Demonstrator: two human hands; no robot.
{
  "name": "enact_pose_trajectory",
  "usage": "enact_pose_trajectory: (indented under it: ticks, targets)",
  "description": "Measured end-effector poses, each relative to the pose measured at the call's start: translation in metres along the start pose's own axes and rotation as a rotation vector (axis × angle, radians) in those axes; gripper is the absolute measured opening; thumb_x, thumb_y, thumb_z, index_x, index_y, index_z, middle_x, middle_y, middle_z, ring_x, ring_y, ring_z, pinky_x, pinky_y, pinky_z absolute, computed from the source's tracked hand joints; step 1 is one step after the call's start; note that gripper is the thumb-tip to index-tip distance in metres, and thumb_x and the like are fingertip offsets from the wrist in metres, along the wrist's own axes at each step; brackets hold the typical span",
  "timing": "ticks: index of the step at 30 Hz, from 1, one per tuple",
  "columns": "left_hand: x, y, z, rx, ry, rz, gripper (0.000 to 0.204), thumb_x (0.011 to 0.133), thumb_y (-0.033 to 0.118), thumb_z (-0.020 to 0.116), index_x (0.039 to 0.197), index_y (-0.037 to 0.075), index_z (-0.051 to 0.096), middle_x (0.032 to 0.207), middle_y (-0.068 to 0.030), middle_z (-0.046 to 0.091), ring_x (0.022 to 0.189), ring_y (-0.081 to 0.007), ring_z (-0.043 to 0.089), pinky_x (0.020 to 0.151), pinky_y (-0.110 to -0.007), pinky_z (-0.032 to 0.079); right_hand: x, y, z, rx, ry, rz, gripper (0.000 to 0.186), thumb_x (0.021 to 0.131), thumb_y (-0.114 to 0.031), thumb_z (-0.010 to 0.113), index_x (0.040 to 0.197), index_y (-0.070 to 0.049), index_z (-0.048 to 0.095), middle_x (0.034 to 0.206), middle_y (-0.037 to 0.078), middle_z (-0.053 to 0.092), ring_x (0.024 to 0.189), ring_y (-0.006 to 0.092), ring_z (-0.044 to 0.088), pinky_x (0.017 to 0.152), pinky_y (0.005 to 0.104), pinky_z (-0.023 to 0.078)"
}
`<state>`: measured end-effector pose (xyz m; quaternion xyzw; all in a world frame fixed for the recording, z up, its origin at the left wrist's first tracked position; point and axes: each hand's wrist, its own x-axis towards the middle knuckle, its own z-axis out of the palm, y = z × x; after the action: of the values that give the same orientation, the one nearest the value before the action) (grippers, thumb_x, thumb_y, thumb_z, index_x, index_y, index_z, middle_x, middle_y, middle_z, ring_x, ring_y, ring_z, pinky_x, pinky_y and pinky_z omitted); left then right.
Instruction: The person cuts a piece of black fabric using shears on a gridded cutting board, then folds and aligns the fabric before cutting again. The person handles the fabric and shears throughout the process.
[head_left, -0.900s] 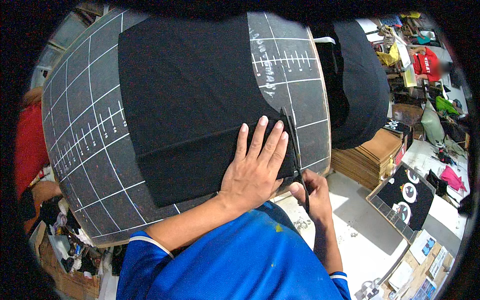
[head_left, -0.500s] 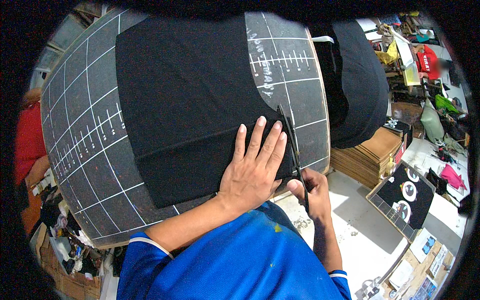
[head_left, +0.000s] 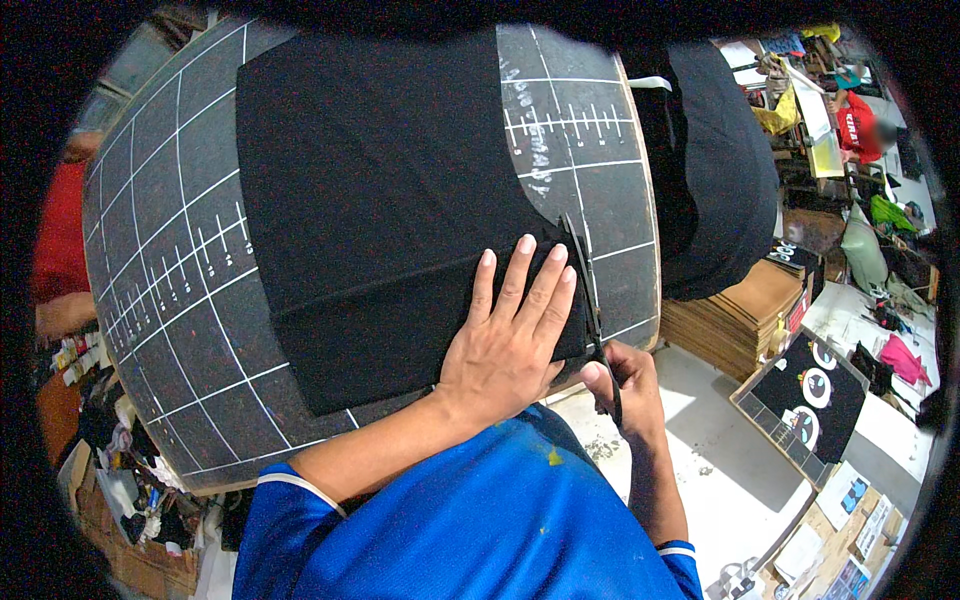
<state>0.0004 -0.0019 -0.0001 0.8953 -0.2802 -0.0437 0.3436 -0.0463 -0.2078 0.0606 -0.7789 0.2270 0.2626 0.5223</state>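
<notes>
A folded piece of black cloth (head_left: pixel 380 200) lies on a dark board marked with a white grid (head_left: pixel 200 330). My left hand (head_left: pixel 510 330) presses flat on its lower right part, fingers stretched and slightly spread. Just right of those fingertips, black-handled scissors (head_left: pixel 592 290) lie along the cloth's right edge, their tips pointing away from me near the start of a curved cut-out. My right hand (head_left: pixel 632 385) grips the scissors' handles at the board's near right edge. Some of its fingers are hidden behind the handle.
More black cloth (head_left: pixel 720 170) hangs past the board's right side, above a stack of brown cardboard sheets (head_left: pixel 725 315). A small gridded board with a printed black piece (head_left: pixel 810 400) stands lower right. People in red are at far left (head_left: pixel 60 240) and far right (head_left: pixel 860 125).
The scissors' tips have shifted slightly right, and the right hand has moved a little with them. My left hand stays flat on the cloth. At far left, the other person's arm has moved.
</notes>
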Motion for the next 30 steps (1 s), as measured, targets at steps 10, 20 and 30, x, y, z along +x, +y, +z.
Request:
enact_pose_trajectory:
  ticks: [10,20,30]
  targets:
    - [-0.001,-0.001,0.0,0.046,0.003,0.017,0.094,0.089,0.046,0.072,0.16,-0.006,0.043,0.174,-0.0226,0.032,0.163,-0.0485,0.021,0.129,-0.07,0.014,0.006,-0.017,0.009,0.04,-0.002,-0.028,0.056,0.089,-0.056,0.084,0.084,-0.005,0.062,0.072,-0.005,0.054,0.066,0.0061,0.047,0.056,0.0275,0.037]
    - [-0.001,0.0,-0.001,0.003,0.013,0.003,0.092,0.087,0.04,0.074,0.16,-0.005,0.043,0.175,-0.0212,0.031,0.163,-0.0478,0.021,0.129,-0.07,0.013,0.004,-0.008,0.013,0.028,0.063,0.006,0.049,0.094,-0.046,0.084,0.077,-0.008,0.059,0.067,-0.008,0.051,0.062,0.0045,0.042,0.054,0.0274,0.031]
    - [-0.001,-0.001,-0.002,0.0,-0.003,0.003,0.09,0.09,0.043,0.072,0.16,-0.005,0.043,0.175,-0.0211,0.03,0.163,-0.048,0.02,0.129,-0.071,0.013,0.007,-0.005,0.006,0.006,0.004,-0.016,0.052,0.092,-0.049,0.086,0.078,-0.008,0.058,0.069,-0.006,0.053,0.066,0.0058,0.044,0.057,0.0276,0.034]
